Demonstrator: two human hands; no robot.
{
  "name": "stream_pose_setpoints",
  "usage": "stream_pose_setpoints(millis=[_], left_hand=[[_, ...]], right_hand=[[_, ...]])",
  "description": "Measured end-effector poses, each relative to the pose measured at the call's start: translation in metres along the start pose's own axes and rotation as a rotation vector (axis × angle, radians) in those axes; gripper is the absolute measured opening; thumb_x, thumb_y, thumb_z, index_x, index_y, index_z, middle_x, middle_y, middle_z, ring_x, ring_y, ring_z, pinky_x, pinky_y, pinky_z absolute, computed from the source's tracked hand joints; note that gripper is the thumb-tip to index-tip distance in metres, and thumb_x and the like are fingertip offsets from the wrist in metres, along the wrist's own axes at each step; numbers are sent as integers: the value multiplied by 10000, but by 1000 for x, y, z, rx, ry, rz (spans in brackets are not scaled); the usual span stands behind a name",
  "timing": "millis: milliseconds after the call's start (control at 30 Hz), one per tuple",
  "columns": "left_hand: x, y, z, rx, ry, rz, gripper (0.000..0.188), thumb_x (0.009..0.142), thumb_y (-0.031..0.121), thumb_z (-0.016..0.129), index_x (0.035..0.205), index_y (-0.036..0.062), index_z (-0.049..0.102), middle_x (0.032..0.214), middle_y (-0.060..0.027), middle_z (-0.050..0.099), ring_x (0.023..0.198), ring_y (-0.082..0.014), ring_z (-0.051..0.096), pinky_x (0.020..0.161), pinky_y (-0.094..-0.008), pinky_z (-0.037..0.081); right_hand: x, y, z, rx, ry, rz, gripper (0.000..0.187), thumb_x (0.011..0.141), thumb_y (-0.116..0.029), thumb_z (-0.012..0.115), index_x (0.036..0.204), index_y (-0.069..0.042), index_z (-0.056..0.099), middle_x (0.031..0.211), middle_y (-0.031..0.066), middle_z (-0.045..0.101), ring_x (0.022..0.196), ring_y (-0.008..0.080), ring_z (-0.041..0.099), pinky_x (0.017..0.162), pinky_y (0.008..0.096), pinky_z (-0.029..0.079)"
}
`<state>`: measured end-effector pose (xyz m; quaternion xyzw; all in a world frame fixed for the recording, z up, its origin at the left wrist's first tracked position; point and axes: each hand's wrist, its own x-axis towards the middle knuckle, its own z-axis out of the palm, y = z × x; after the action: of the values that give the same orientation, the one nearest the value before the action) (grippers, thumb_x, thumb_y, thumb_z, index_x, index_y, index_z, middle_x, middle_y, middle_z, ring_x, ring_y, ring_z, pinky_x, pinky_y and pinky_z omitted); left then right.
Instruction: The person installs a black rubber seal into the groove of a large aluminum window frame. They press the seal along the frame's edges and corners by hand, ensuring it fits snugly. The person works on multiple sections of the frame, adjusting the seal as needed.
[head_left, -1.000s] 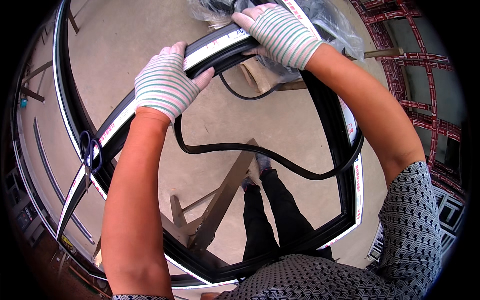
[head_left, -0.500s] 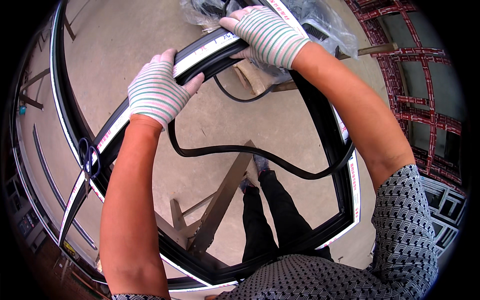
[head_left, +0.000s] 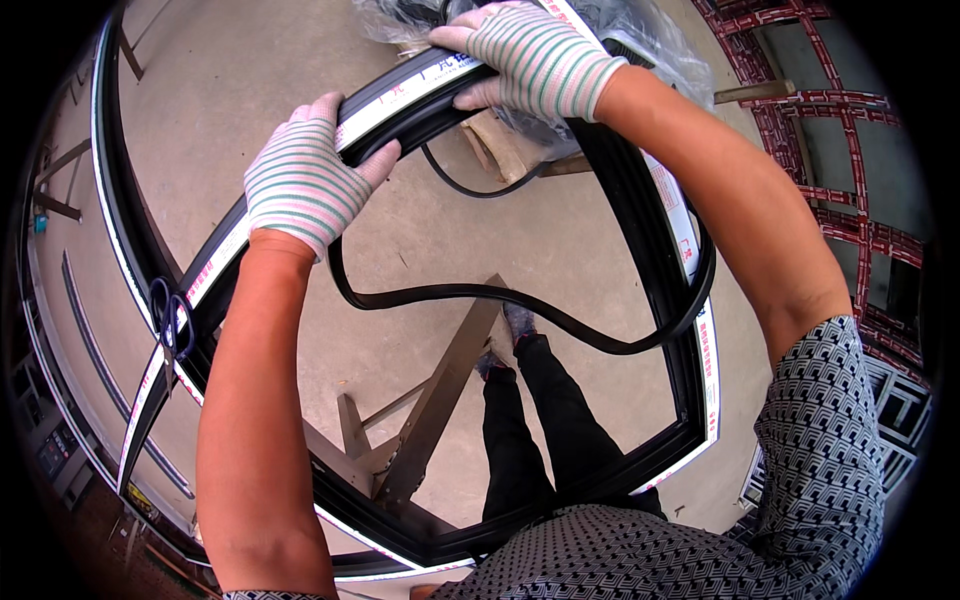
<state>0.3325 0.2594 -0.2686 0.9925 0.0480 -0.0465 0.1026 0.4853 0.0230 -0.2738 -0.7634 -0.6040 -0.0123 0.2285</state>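
Head camera: a long, slightly bowed black frame bar faced with white printed film (head_left: 405, 92) lies under both hands, its long axis slanting from the lower left, by the dark-handled scissors (head_left: 170, 320), up toward the far right. Each hand wears a pink-and-white glove with green stripes. I see the left hand (head_left: 306, 182) curled part-way round the bar, fingers over the far edge, thumb laid along the near one. Further up, the right hand (head_left: 538, 62) clasps it likewise, thumb underneath on the near side. Below, a smooth black rubber-like strip (head_left: 500, 292) dips from beneath the left hand, runs rightward across the frame's opening and bends up over the black right-hand side bar (head_left: 655, 275). Whether either thumb also presses that strip, I can't fairly tell. Clear crumpled plastic sheeting (head_left: 680, 60) sits beyond the right hand.
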Motion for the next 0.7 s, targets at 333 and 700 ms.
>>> stream_pose_setpoints(millis=[333,700], left_hand=[[0,-2,1,7,16,10,789,822,512,810,1384,-1,601,1192,-227,707,1073,-357,712,956,-403,570],[-1,-3,2,12,19,16,770,833,500,806,1380,-1,599,1194,-229,703,1078,-361,712,961,-404,569]], right_hand=[[7,-3,-6,81,-75,142,516,749,-186,897,1180,-37,657,1020,196,694,958,418,677,853,454,551],[13,-5,2,876,-83,756,230,976,-263,689,1088,-63,706,942,156,710,861,342,679,793,408,559]])
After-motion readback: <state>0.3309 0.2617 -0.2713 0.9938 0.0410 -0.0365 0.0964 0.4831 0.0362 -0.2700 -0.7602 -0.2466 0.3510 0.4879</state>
